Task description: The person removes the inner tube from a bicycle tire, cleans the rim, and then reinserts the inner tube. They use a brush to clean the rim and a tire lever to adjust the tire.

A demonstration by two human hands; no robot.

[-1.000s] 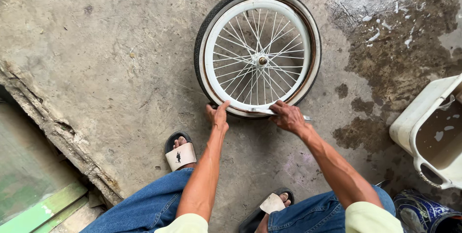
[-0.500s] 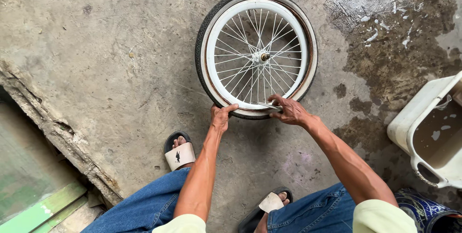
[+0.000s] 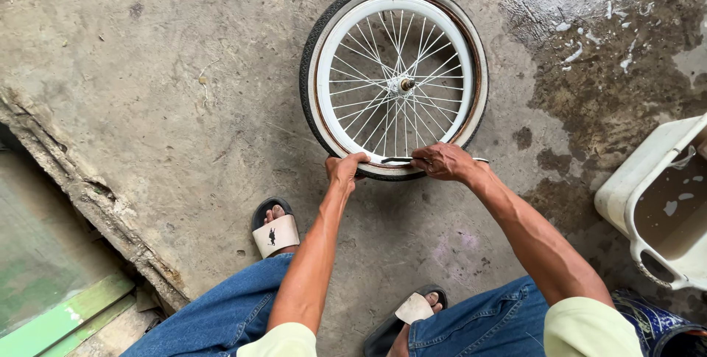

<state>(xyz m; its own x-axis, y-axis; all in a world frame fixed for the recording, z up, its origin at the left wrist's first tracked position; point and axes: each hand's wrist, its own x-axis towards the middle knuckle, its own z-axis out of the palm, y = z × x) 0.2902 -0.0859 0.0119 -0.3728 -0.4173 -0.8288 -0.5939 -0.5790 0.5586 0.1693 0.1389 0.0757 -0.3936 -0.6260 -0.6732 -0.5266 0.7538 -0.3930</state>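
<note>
Hands [image 3: 346, 170] [image 3: 444, 161] grip bicycle wheel [image 3: 395, 77]; right clutches metal lever [image 3: 401, 159].

Left hand [image 3: 345, 170] presses the bicycle wheel [image 3: 394, 77] while right hand [image 3: 442, 161] grips a thin metal lever [image 3: 398, 159].

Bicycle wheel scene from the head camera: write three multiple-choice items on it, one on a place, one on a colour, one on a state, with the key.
1. Where is the tub?
A. left of the wheel
B. at the right edge of the view
C. on top of the wheel

2. What colour is the wheel's rim?
A. white
B. red
C. green

3. How does the bicycle wheel lie?
A. upright against a wall
B. hanging from a hook
C. flat on the concrete floor

Key: 1 B, the tub shows at the right edge of the view. 2 A, the rim around the spokes is white. 3 C, the wheel lies flat, with the left hand and the right hand at its near edge, the right on a thin metal tool.
</note>
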